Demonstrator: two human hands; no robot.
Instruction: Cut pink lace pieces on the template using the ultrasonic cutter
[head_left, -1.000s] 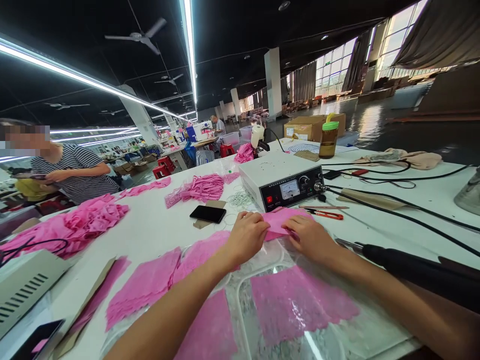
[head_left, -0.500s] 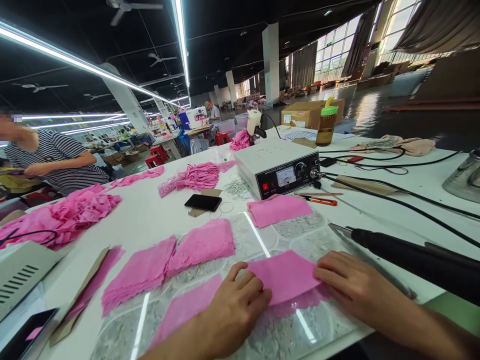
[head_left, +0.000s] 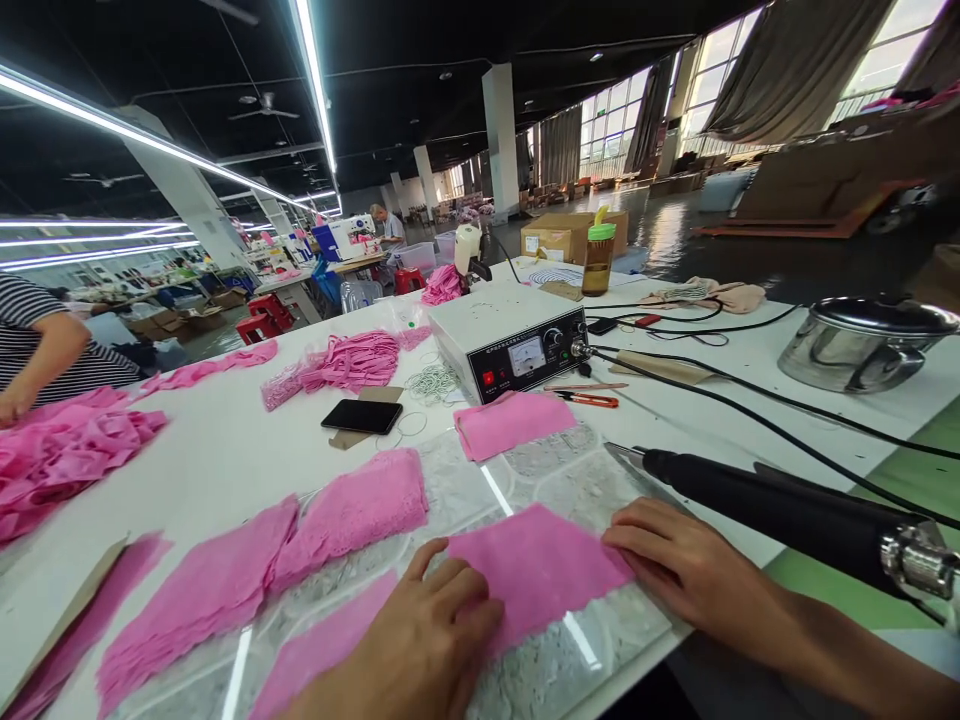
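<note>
A pink fabric piece [head_left: 536, 575] lies flat on the clear patterned mat [head_left: 592, 480] in front of me. My left hand [head_left: 431, 625], its fingers curled, holds the piece by its left edge. At the right corner, the fingers of my right hand [head_left: 679, 560] press together on the cloth. Another pink piece lies partly under my left forearm. Beyond it are two stacks of pink pieces, one plain-edged [head_left: 202, 590] and one with a lacy surface [head_left: 356, 515]. A black handheld tool with a metal blade tip [head_left: 720, 490] rests just past my right hand.
A control box with a meter [head_left: 517, 350] stands behind a folded pink cloth [head_left: 514, 422]. Nearby are orange-handled snips [head_left: 589, 399], a phone [head_left: 361, 416], a drink bottle [head_left: 598, 258] and a steel pot [head_left: 862, 340]. Cables cross the right side. A co-worker's arm [head_left: 52, 355] reaches over a pink heap [head_left: 82, 450].
My view has turned to the right. The pink piece now covers the layer that showed beneath its near edge. Both hands stay at its sides. The co-worker's hand has lowered to the heap.
</note>
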